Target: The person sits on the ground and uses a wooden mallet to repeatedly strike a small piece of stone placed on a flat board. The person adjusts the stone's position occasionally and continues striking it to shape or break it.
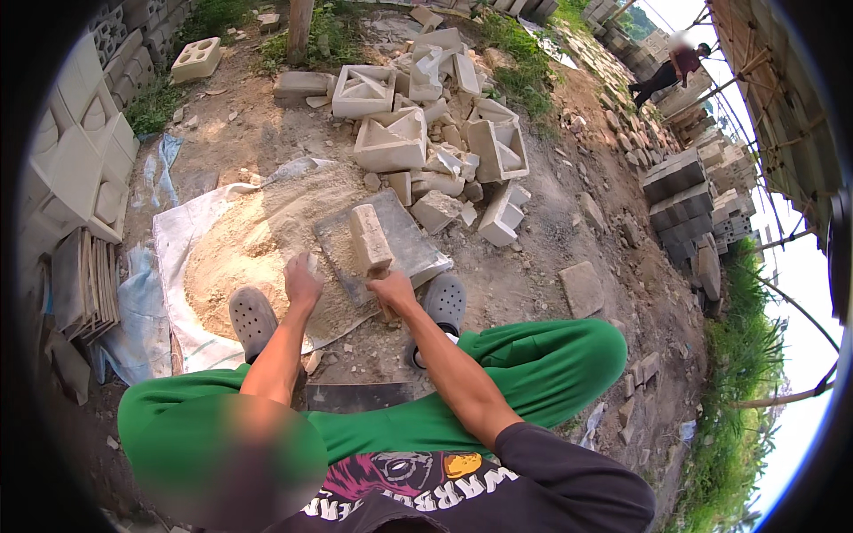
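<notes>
Gripping a block-headed mallet [371, 238] in right hand [391, 289], left hand [302, 280] seemingly pinching sand [240, 258]

Outdoor block-making yard on bare dirt ground [542, 293]. At twelve o'clock, a heap of broken pale hollow concrete blocks [426, 124]; at nine o'clock, stacked pale patterned cast blocks [75, 169]; at three o'clock, piled grey solid blocks [680, 200]. Centre: mound of tan sand [249, 253] on a white woven plastic sheet [173, 240]. At two o'clock, a rough timber shed frame [764, 80].

No packages, labels, signs or screens show anywhere in this outdoor yard view.
</notes>
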The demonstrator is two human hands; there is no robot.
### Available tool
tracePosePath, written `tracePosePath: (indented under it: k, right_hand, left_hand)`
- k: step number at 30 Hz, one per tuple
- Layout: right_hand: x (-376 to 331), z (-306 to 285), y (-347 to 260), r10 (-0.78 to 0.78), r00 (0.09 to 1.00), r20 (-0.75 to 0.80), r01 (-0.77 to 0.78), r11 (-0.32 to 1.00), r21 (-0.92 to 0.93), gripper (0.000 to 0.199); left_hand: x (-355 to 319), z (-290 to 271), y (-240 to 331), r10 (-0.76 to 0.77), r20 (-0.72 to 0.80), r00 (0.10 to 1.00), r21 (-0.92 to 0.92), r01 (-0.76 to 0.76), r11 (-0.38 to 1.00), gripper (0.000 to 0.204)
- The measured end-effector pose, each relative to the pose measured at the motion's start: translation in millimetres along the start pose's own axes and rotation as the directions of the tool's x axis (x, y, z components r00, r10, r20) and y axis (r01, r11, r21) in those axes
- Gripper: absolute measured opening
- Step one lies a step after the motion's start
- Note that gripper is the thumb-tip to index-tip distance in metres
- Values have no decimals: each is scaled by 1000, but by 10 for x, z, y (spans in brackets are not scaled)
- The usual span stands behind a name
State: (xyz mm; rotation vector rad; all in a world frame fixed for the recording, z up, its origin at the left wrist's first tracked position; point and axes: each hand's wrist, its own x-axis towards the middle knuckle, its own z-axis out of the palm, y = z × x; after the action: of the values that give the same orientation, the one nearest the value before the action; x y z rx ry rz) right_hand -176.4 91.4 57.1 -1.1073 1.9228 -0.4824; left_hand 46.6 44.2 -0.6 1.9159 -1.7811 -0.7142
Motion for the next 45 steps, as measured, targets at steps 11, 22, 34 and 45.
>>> tracePosePath:
  k: [11, 22, 34, 45]
  right_hand:
    - [-70, -489, -223, 177, 984, -30, -157, 931, 330, 33]
    - [-9, -185, -51, -118, 984, -130, 143, 968, 204, 38]
    - [-9, -482, -535, -93, 985, -148, 121, 973, 197, 31]
    - [34, -337, -240, -40, 999, -28, 41, 999, 32, 41]
  left_hand:
    - [291, 127, 538, 516, 106, 850, -132, -502, 855, 63]
    - [202, 236, 511, 333, 113, 936, -70, -327, 943, 52]
    - [260, 353, 449, 365, -11, 931, -136, -363, 922, 47]
    - [292, 298, 474, 179, 121, 976, -223, -149, 963, 47]
